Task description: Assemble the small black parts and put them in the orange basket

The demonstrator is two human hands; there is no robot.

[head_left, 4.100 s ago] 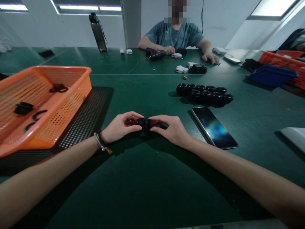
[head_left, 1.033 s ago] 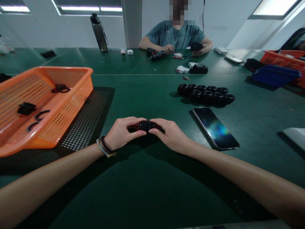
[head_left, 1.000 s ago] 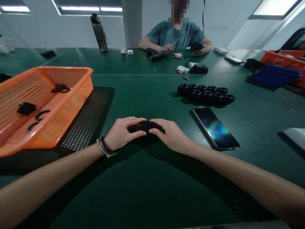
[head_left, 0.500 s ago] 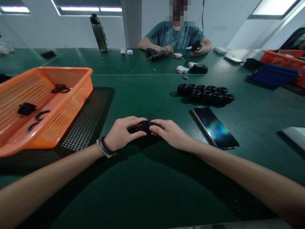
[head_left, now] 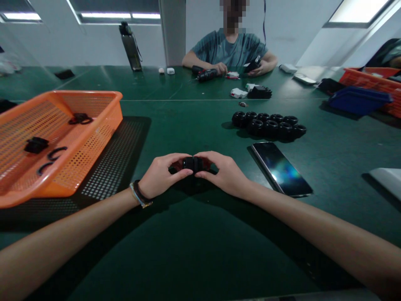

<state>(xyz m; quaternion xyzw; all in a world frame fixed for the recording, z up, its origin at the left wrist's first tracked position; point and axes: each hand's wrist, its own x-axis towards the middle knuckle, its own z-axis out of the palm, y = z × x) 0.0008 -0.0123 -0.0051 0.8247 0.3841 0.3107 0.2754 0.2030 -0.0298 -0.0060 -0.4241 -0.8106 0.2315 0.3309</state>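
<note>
Black part (head_left: 192, 164), green tabletop (head_left: 194, 242), hole-patterned orange basket (head_left: 89, 150)

We have open tabletop (head_left: 175, 125) ahead of the left hand (head_left: 159, 174) and right hand (head_left: 229, 173). On the left, the orange basket (head_left: 89, 158) blocks sideways passage; on the right, we note the flat phone (head_left: 282, 167) and, beyond it, the clustered black parts (head_left: 271, 128).

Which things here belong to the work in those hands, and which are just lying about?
Likely part of the work:
black part, held by left hand and right hand
shiny black round parts
orange basket with black pieces

Probably just lying about:
phone
dark bottle
</note>
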